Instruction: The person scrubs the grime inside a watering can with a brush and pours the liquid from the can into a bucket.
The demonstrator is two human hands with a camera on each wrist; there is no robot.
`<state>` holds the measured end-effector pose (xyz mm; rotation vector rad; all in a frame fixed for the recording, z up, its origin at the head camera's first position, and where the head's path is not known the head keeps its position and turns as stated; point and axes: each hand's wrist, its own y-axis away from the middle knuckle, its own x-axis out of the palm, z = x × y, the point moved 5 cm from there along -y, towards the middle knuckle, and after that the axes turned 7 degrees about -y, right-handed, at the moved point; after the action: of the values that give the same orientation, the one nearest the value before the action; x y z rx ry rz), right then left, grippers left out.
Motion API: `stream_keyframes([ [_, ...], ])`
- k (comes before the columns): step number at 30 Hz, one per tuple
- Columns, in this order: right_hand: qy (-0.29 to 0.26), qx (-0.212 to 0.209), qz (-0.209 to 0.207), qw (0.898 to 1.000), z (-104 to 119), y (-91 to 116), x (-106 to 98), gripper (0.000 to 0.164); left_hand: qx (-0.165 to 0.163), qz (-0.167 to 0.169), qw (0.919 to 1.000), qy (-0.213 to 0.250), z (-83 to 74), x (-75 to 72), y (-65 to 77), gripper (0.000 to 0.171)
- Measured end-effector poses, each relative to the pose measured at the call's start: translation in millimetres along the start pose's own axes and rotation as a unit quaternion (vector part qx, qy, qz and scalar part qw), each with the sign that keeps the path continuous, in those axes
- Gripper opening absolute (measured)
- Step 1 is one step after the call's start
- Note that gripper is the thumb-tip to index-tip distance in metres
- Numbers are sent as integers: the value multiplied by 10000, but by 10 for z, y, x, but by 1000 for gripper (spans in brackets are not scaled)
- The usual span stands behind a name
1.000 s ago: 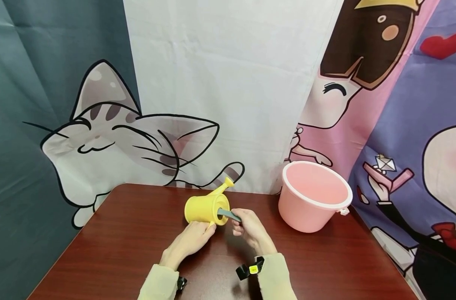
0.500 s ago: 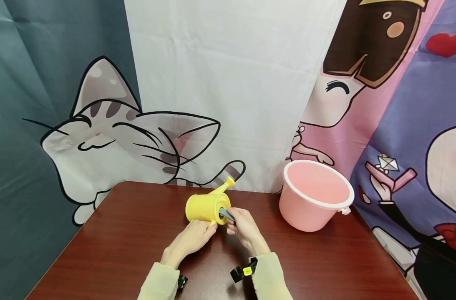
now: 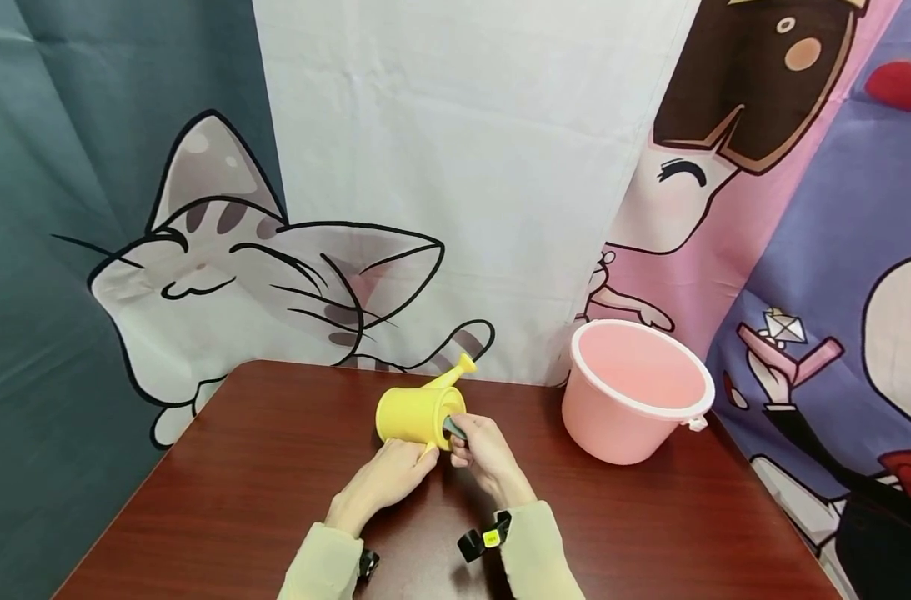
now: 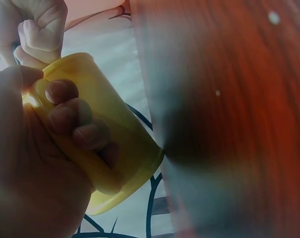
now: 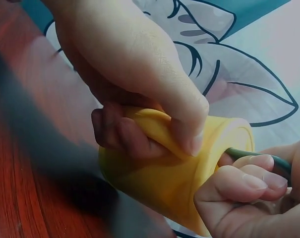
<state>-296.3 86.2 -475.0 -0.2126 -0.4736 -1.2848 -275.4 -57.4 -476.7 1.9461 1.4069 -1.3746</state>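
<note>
A yellow watering can (image 3: 410,414) lies tipped on its side over the table, its mouth facing right and its spout pointing up to the right. My left hand (image 3: 387,479) grips the can's handle (image 4: 97,176), fingers curled round it in the left wrist view. At the mouth, my right hand (image 3: 488,458) pinches a slim grey-green handle (image 5: 281,163) between thumb and fingers. The far end of this handle is hidden inside the can, so I cannot tell what tool it belongs to. My right fingers (image 5: 239,181) are right at the can's rim.
To the right on the brown wooden table (image 3: 237,500) stands a pink bucket (image 3: 608,425) with a white rim. Behind the table hangs a printed cloth (image 3: 463,167) with cartoon figures. Each wrist wears a small black camera.
My right hand has moved left towards the can, and less of the grey-green handle shows outside the mouth. My left hand keeps its grip on the can. The head view has shifted slightly.
</note>
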Motion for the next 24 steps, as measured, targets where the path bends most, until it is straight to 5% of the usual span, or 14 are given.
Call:
stream_keyframes([
  [24,487,450,64,9978,242,172,-165,34,-145,63,9992,359,67,-22,-1,46],
])
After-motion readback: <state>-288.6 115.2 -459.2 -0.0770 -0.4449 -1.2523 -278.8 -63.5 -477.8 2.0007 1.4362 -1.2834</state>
